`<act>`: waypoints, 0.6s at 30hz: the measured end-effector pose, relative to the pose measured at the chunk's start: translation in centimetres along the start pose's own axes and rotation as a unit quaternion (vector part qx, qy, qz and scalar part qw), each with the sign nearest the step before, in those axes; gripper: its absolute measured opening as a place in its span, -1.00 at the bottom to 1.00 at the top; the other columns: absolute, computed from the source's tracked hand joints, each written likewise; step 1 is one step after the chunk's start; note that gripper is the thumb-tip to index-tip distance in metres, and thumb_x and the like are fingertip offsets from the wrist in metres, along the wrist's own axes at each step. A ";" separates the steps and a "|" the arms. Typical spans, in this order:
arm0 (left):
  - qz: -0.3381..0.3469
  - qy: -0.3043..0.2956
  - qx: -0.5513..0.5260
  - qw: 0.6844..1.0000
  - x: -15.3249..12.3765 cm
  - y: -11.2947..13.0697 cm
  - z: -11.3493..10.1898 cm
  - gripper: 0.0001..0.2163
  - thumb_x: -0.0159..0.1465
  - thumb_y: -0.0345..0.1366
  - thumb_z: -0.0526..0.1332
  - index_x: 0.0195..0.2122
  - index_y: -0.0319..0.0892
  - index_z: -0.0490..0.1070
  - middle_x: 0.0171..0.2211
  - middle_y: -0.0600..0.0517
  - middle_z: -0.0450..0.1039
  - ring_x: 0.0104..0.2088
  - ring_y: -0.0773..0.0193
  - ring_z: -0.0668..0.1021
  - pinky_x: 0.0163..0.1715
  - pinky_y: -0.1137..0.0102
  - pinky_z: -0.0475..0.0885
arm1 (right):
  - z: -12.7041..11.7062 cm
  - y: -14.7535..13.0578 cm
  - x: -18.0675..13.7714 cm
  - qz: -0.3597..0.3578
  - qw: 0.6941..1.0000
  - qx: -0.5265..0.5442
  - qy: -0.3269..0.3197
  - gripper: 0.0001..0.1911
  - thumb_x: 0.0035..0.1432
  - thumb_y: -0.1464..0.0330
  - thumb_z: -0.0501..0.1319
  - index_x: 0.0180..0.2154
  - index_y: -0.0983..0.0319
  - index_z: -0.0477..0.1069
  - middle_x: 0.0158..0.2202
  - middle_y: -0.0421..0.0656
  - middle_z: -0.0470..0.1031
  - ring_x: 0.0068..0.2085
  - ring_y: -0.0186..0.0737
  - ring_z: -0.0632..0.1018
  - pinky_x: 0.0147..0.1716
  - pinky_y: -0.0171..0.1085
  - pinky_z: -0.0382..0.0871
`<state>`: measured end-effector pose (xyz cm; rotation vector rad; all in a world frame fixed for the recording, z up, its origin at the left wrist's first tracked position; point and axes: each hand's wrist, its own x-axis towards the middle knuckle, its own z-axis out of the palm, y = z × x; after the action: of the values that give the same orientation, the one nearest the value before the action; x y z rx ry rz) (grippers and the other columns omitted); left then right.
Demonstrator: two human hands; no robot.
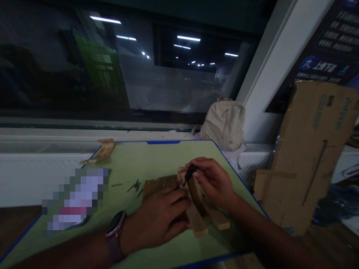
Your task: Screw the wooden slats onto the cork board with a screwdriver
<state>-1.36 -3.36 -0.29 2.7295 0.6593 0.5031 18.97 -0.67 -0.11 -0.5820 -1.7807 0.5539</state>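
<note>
Between the fingertips of my right hand (211, 181) is a small black object (191, 171), held above two light wooden strips (198, 224). Its exact kind is too dark to make out. My left hand (162, 215), with a watch on the wrist, lies with fingers stretched over the left strip and a brown, flat piece (159, 182) beside it. The left index fingertip is close to the lower end of the black object; whether they touch, I cannot tell. Several thin dark screws or nails (136, 185) lie on the green tabletop left of the brown piece.
The green table (157, 153) has a blue edge. A curved wooden piece (105, 151) sits at its far left corner, and a blurred-out flat object (81, 198) lies at left. A beige backpack (224, 123) stands beyond; a large cardboard sheet (311, 157) leans at right.
</note>
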 end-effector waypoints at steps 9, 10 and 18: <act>0.006 0.002 0.013 1.000 0.0 0.0 0.0 -0.76 0.36 -0.23 0.17 0.01 -0.17 0.38 0.06 -0.09 0.40 0.06 0.02 0.44 0.07 0.12 0.39 | -0.4 0.0 0.4 -0.069 0.995 -0.062 0.023 -0.65 0.23 0.43 0.23 0.04 0.03 0.38 -0.05 -0.08 0.48 0.00 -0.10 0.50 -0.05 -0.02 0.45; 0.009 0.005 0.010 1.000 0.1 0.0 0.0 -0.76 0.35 -0.24 0.18 0.01 -0.17 0.38 0.06 -0.09 0.39 0.08 0.02 0.42 0.11 0.11 0.36 | -0.4 -0.1 0.3 -0.054 0.998 -0.040 0.007 -0.66 0.27 0.43 0.17 0.06 0.04 0.37 0.01 -0.06 0.47 0.05 -0.09 0.49 0.00 0.02 0.43; -0.003 -0.008 0.009 1.000 0.0 0.1 -0.1 -0.73 0.34 -0.22 0.20 0.02 -0.19 0.39 0.05 -0.10 0.39 0.09 0.00 0.40 0.14 0.07 0.33 | -0.2 0.3 0.1 -0.037 0.996 -0.058 0.051 -0.66 0.19 0.48 0.26 -0.03 0.03 0.40 -0.21 -0.15 0.49 -0.14 -0.19 0.52 -0.19 -0.17 0.47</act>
<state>-1.35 -3.46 -0.20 2.7446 0.6723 0.4741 19.21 -0.39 -0.18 -0.6110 -1.7380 0.3661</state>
